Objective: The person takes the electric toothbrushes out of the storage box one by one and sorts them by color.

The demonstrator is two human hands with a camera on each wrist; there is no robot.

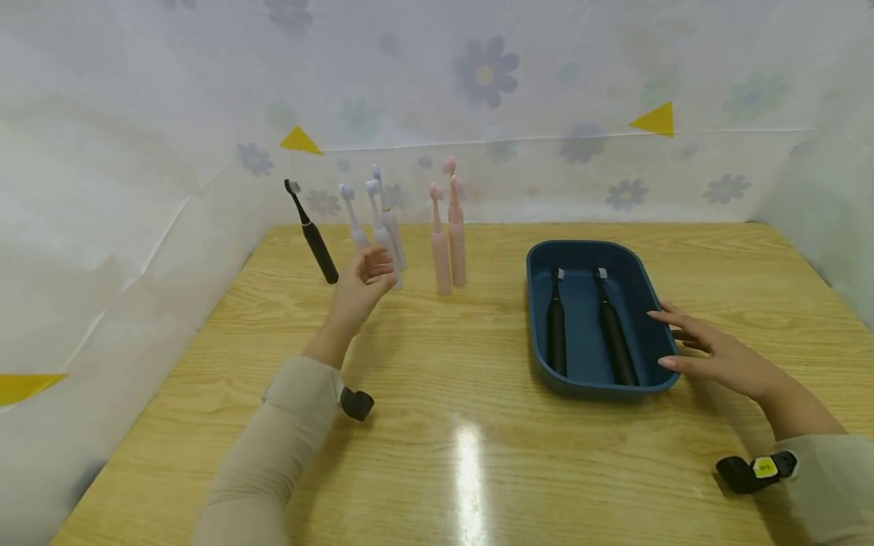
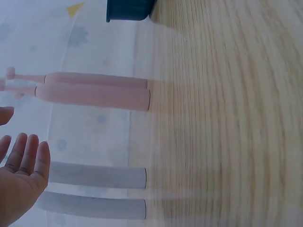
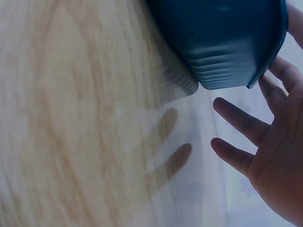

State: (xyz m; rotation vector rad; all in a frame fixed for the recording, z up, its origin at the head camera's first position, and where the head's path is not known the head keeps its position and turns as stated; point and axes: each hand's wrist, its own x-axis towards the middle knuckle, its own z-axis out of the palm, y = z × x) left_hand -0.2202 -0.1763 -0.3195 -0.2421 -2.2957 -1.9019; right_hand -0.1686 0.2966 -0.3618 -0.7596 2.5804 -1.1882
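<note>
My left hand is beside the upright white electric toothbrushes, overlapping their lower parts in the head view. Its fingers are loosely bent with nothing between them and the thumb. In the left wrist view, two white handles show just past the fingers. My right hand is at the right side of a dark blue bin, fingers spread and fingertips right at the rim. Inside the bin lie two black electric toothbrushes, heads toward the far end.
Pink electric toothbrushes stand upright between the white ones and the bin. Another black electric toothbrush stands at the far left. Behind the wooden table hangs a flower-patterned sheet with yellow triangles.
</note>
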